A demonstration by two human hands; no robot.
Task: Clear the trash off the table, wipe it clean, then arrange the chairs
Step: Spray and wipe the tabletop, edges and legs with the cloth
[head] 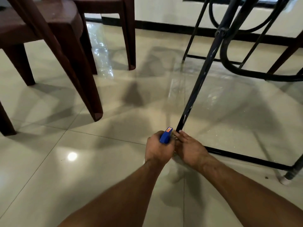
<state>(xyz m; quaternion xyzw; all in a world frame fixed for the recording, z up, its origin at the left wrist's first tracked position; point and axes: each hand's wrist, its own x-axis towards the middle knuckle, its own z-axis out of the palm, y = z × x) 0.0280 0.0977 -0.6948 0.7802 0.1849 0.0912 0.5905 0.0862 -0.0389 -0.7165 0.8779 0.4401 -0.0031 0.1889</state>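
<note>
Two brown plastic chairs (57, 22) stand upper left on the glossy tiled floor (49, 161), apart from the table's black metal leg (202, 74) at right. By that leg's foot the left hand (157, 149) grips a small blue packet (165, 136). The right hand (191, 148) touches it; whether it holds anything I cannot tell.

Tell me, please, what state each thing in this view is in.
Left hand: grips the small blue packet with an orange label.
Right hand: fingertips at the foot of the black metal table leg; grip unclear.
Dark brown plastic chairs: upright on the glossy tiled floor, untouched.
</note>
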